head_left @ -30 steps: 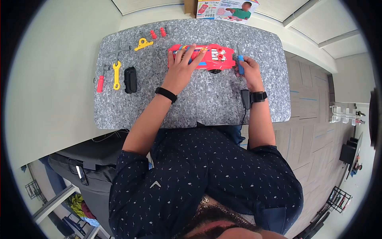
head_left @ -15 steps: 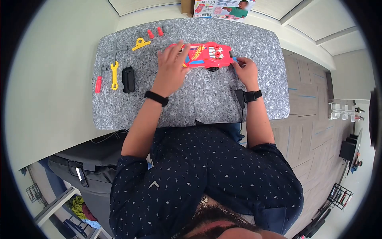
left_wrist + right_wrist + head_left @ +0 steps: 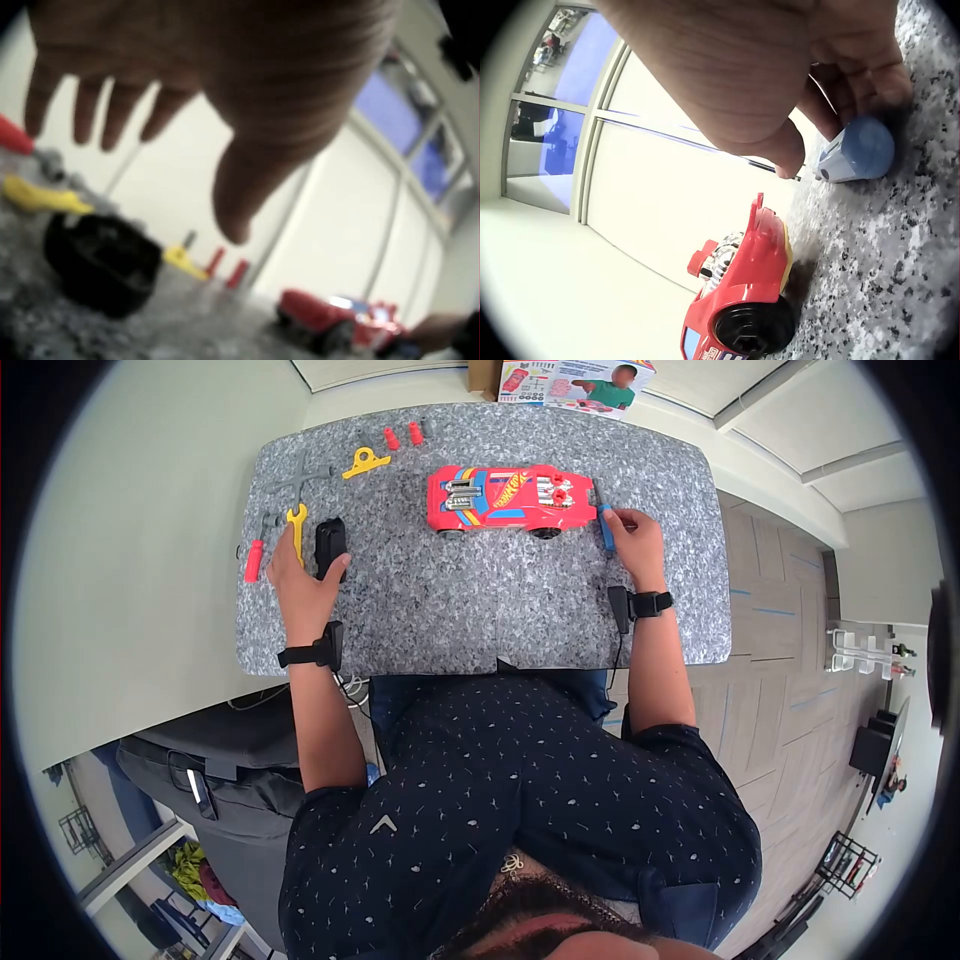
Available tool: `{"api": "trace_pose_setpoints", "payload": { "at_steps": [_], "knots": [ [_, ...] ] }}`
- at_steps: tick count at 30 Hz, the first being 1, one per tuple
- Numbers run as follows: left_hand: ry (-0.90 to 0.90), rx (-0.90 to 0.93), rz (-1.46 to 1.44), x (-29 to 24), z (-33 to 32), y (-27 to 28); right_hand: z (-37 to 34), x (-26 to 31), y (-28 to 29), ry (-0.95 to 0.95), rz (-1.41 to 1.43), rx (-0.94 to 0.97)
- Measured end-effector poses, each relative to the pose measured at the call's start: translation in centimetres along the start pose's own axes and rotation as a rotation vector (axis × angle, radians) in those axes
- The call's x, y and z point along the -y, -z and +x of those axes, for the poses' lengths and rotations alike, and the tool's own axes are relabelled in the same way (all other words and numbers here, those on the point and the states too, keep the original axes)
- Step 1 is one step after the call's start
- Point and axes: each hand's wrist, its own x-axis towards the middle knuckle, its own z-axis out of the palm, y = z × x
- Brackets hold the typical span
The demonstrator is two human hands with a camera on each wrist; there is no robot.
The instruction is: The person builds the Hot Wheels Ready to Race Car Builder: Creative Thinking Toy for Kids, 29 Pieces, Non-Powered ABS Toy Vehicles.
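Observation:
A red toy car [image 3: 512,498] with blue and yellow markings stands on the speckled table. Just off its right end, my right hand [image 3: 638,545] pinches a blue-handled screwdriver [image 3: 607,532]; its grey shaft points to the far side. In the right wrist view the rounded butt of the blue handle [image 3: 874,148] is low over the tabletop, with thumb and fingertips beside it. My left hand [image 3: 303,588] hovers at the left, fingers spread, over a yellow wrench [image 3: 297,520] and beside a black plastic part [image 3: 331,540]. It holds nothing.
A red-handled tool [image 3: 254,560] lies at the table's left edge, near a grey cross-shaped piece [image 3: 300,480]. Farther back are a yellow part with a ring [image 3: 365,461] and two small red pieces [image 3: 416,433]. A printed box [image 3: 570,385] stands behind the table.
My left hand has lifted off the car and moved left to the wrench and black part. The screwdriver turned in my right hand, mostly hiding its handle, then came back to pointing away.

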Motion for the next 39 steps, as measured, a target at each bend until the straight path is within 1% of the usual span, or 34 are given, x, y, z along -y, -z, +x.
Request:
{"api": "trace_pose_setpoints", "payload": {
  "at_steps": [3,6,9,21,24,27,30,32,33,35,36,38,39],
  "knots": [
    [0.108,0.054,-0.056,0.9,-0.8,0.0,0.1,-0.3,0.0,0.01,-0.006,-0.001],
    [0.164,0.075,-0.057,1.6,-1.5,-0.6,-0.1,0.2,0.3,0.006,-0.011,0.009],
    [0.145,0.065,-0.063,2.5,-1.8,-1.6,-0.1,0.4,0.5,-0.005,-0.031,0.025],
    [0.223,0.133,-0.086,1.0,-1.6,-2.0,0.0,0.2,0.7,-0.011,-0.027,0.026],
    [0.219,0.125,-0.089,0.9,-1.6,-2.0,0.1,0.1,0.7,-0.019,-0.028,0.027],
    [0.251,0.124,-0.155,1.0,-1.4,-2.1,0.1,0.4,0.8,-0.03,-0.031,0.024],
    [0.271,0.079,-0.135,1.4,-1.6,-2.3,0.1,0.4,0.9,-0.037,-0.031,0.003],
    [0.247,0.033,-0.241,3.3,-1.7,-3.1,0.2,0.2,1.2,-0.051,-0.021,-0.007],
    [0.235,0.009,-0.295,4.4,-1.9,-3.6,0.4,-0.1,1.5,-0.022,-0.035,-0.03],
    [0.277,0.008,-0.437,2.3,-0.9,-1.9,0.9,-0.9,2.2,0.039,-0.061,-0.074],
    [0.297,0.005,-0.507,0.8,0.0,-0.5,0.9,-0.3,2.7,0.048,-0.057,-0.108],
    [0.215,-0.026,-0.634,-1.7,2.2,2.3,0.7,3.2,5.0,0.069,-0.045,-0.177],
    [0.172,-0.04,-0.695,-3.3,3.4,4.0,0.4,5.4,6.2,0.148,-0.003,-0.196]
  ]
}}
